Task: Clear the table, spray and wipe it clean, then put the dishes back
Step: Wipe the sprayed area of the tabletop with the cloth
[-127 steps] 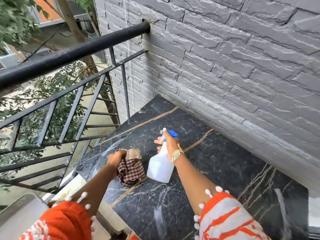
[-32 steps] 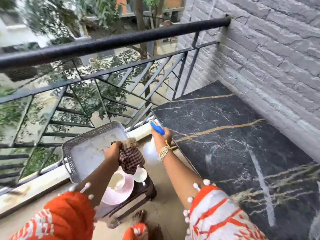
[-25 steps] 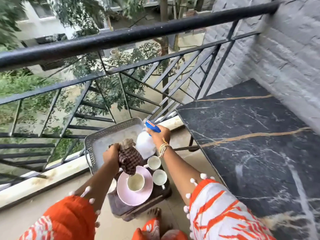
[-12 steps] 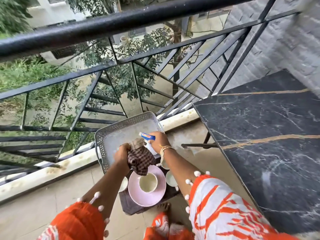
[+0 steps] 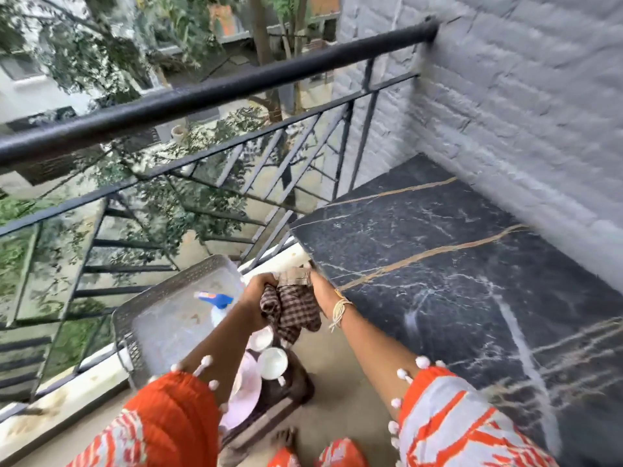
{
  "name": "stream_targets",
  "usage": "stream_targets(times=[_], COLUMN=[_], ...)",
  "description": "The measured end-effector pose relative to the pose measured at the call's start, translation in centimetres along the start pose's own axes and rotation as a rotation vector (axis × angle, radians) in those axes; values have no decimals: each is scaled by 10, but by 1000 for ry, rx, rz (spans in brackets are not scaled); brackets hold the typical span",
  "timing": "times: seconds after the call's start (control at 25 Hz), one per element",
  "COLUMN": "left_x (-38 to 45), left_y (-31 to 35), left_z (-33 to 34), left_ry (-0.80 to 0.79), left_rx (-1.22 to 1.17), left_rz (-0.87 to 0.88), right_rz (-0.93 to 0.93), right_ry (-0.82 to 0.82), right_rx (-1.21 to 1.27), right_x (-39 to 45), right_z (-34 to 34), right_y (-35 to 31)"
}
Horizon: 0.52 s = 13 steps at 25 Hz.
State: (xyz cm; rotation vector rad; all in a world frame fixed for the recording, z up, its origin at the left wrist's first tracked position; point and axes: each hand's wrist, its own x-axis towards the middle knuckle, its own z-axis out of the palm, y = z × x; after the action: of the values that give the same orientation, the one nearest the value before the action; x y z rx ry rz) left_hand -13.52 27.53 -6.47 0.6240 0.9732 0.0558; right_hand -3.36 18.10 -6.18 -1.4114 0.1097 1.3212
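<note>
Balcony table [image 5: 455,281] bare, two cups [image 5: 272,362], one plate [image 5: 246,396], left hand [image 5: 258,291] fingers clutching one cloth [image 5: 293,311], right unclear.

Both arms were stretched forward and brought together; the left hand [image 5: 258,293] was curled closed, while the right hand [image 5: 312,281] was mostly hidden.

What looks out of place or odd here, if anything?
The metal tray leans tilted against the railing instead of lying flat, and the spray bottle lies against it. The cups and pink plate sit crowded on a low stool. Pale streaks cross the black marble table. Nothing looks spilled or broken.
</note>
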Motion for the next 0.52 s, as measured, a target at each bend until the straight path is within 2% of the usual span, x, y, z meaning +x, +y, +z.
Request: stream_targets(times=[0.12, 0.28, 0.52], left_x=[11, 41, 60], left_y=[-2, -10, -21], left_z=[68, 145, 235], left_ry=[8, 36, 78], left_rx=[70, 201, 287], left_rz=[65, 126, 246], right_rz=[-85, -249, -440], right_ry=[16, 190, 378], right_rx=[43, -155, -91], right_x=[-23, -40, -46], right_z=[-62, -150, -215], right_y=[-33, -73, -104])
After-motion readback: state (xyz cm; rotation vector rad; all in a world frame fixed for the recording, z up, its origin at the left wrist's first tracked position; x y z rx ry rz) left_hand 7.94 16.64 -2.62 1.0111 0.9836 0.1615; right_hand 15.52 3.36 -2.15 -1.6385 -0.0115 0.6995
